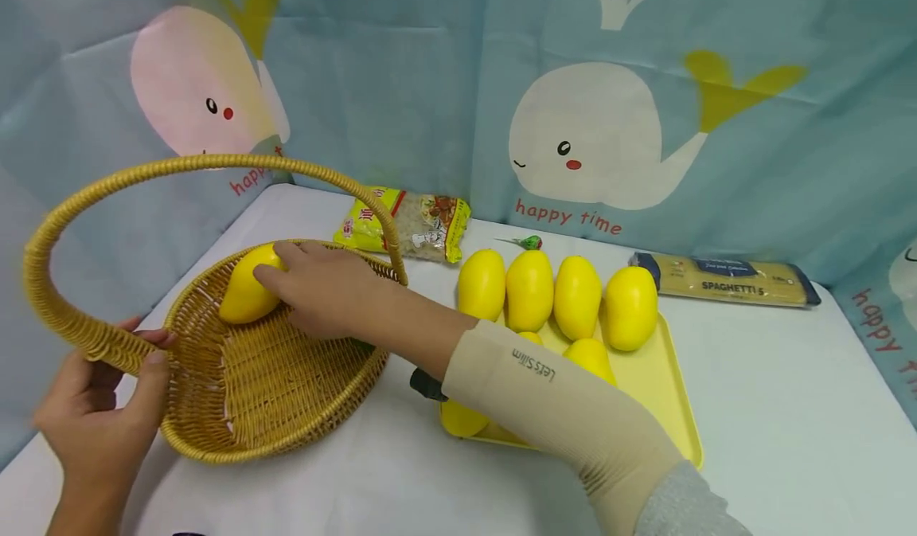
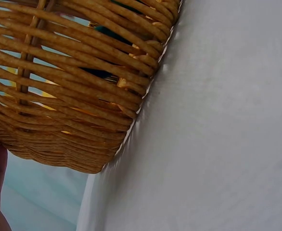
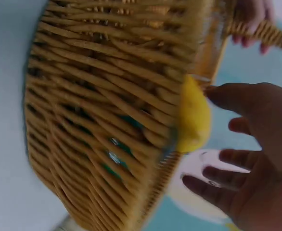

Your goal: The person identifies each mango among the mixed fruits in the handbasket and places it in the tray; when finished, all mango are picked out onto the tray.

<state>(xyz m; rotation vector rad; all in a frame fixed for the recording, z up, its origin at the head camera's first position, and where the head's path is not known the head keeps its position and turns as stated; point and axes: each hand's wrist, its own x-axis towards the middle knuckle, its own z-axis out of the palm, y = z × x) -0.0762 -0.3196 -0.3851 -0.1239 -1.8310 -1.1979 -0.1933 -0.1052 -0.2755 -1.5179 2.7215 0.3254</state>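
Note:
My left hand [image 1: 103, 408] grips the wicker basket [image 1: 272, 448] where its arched handle meets the left rim. Inside the basket, a yellow mango [image 1: 247, 289] leans by the far left wall. At the mango's upper right end is my right hand [image 1: 333, 285], reaching over the near right rim. In the right wrist view, the right hand [image 3: 251, 159] has its fingers loosely spread, with the thumb close to the mango [image 3: 194, 118]. Something dark green shows through the weave in both wrist views; its kind is hidden.
Right of the basket, a yellow tray [image 1: 645, 385] bears several mangoes [image 1: 530, 289], partly behind the right forearm. Behind are a yellow food packet [image 1: 408, 221], a small green-and-red item [image 1: 531, 242] and a spaghetti pack [image 1: 731, 281]. A whale-print curtain [image 1: 430, 106] backs the table.

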